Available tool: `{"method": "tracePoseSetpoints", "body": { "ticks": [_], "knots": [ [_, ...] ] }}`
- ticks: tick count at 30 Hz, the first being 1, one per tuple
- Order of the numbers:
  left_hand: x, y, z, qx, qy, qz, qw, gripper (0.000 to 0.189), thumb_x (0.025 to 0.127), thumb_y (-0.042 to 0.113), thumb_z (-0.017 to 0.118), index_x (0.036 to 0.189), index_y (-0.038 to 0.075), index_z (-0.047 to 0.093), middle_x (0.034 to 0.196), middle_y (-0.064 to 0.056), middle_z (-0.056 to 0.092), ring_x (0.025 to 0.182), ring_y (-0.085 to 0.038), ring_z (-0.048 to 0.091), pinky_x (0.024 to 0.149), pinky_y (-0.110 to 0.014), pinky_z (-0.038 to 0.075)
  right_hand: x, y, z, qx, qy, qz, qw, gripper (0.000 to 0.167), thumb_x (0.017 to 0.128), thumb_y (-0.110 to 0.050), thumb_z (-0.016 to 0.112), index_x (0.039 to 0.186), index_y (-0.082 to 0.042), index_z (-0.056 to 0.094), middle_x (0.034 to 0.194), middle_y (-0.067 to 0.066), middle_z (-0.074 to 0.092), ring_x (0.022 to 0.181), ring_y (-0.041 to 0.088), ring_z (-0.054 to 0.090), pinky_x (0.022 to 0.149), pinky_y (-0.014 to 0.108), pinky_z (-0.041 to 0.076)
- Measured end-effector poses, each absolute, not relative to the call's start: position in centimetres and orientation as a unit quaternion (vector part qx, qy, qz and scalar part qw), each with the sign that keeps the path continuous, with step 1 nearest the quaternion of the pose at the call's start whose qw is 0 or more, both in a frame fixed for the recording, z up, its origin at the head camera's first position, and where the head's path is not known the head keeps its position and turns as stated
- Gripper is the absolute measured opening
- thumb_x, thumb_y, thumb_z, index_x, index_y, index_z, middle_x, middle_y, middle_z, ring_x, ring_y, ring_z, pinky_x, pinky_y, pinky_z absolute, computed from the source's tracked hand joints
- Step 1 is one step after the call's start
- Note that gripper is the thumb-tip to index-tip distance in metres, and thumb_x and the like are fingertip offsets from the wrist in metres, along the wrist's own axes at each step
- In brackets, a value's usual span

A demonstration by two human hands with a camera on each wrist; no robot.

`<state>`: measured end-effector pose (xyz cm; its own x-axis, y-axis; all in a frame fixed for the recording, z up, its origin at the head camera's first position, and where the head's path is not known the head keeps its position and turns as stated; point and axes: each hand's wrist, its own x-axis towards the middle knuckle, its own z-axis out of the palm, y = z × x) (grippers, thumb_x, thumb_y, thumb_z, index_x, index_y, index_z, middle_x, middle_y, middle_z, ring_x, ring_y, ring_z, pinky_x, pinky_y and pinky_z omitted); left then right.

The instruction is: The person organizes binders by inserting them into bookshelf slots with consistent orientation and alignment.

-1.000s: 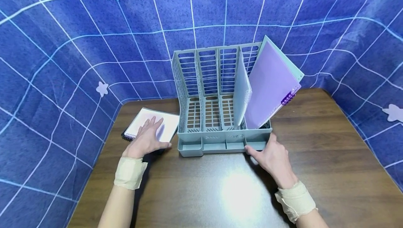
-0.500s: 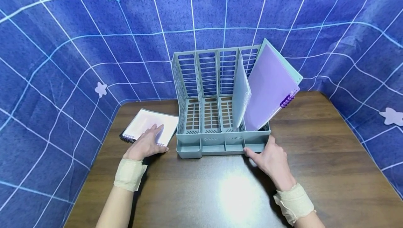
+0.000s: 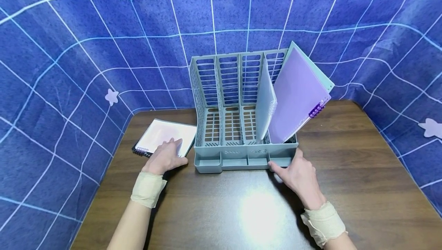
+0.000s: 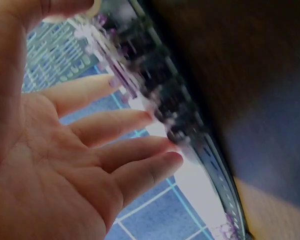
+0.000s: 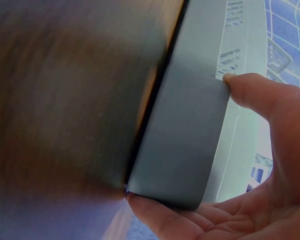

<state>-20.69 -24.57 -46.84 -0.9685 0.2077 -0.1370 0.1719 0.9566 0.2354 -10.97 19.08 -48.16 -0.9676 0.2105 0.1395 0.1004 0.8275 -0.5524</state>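
Note:
White-paged spiral notebooks [image 3: 172,130], apparently stacked, lie on the table left of a grey-blue file organizer [image 3: 235,151]. Over their near edge is my left hand [image 3: 165,158]. In the left wrist view its fingers [image 4: 135,150] are mostly straight, with the tips at the white page beside the dark binding coils [image 4: 160,82]. My right hand [image 3: 299,173] grips the organizer's front right corner, thumb on the front tray rim and fingers along the side. A purple spiral notebook [image 3: 297,96] and a pale green cover [image 3: 315,67] lean in the rightmost compartment, beside a translucent notebook [image 3: 265,106].
The wooden table [image 3: 214,211] runs up to a blue gridded cloth [image 3: 155,15] at the back and sides. The organizer's upright dividers and raised back stand between the hands. Small tray sections [image 3: 235,162] line its front.
My left hand has drawn back from the middle of the white page toward its near edge, its fingers less spread. My right hand stays on the organizer's corner.

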Motion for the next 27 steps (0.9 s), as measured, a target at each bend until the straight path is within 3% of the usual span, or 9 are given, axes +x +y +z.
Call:
{"method": "tracePoseSetpoints", "body": {
  "ticks": [9,16,23,27],
  "knots": [
    [-20.6,-23.3,-47.3,0.102,0.989,0.08,0.068,0.081,0.086,0.032,0.068,0.155,-0.002,0.042,0.151,-0.043,0.037,0.135,-0.065,0.04,0.114,-0.064,0.034,-10.9,19.2,-48.0,-0.085,-0.951,0.283,0.094,0.091,0.077,-0.061,0.082,0.12,0.011,0.048,0.079,0.034,0.065,0.075,0.058,0.066,0.065,0.064,0.052],
    [-20.5,-24.0,-47.4,0.097,0.988,0.098,0.064,0.072,0.094,0.033,0.059,0.156,0.002,0.042,0.155,-0.037,0.036,0.141,-0.062,0.035,0.114,-0.066,0.032,-10.9,19.2,-48.0,-0.084,-0.951,0.283,0.097,0.089,0.077,-0.06,0.082,0.118,0.012,0.048,0.078,0.034,0.065,0.075,0.058,0.066,0.065,0.064,0.052],
    [-20.4,-25.0,-47.9,0.097,0.987,0.121,0.03,0.061,0.1,0.03,0.05,0.152,-0.001,0.047,0.152,-0.031,0.047,0.138,-0.052,0.047,0.111,-0.063,0.037,-10.9,19.1,-48.0,-0.084,-0.951,0.284,0.091,0.091,0.077,-0.061,0.082,0.12,0.012,0.048,0.079,0.034,0.065,0.075,0.058,0.066,0.064,0.063,0.053],
    [-20.5,-25.1,-48.2,0.088,0.988,0.124,-0.008,0.059,0.096,0.026,0.051,0.147,-0.003,0.052,0.139,-0.031,0.059,0.118,-0.051,0.062,0.096,-0.063,0.049,-10.9,19.1,-48.0,-0.083,-0.951,0.283,0.095,0.091,0.077,-0.06,0.082,0.121,0.012,0.047,0.079,0.034,0.065,0.074,0.058,0.066,0.064,0.064,0.052]
  ]
}}
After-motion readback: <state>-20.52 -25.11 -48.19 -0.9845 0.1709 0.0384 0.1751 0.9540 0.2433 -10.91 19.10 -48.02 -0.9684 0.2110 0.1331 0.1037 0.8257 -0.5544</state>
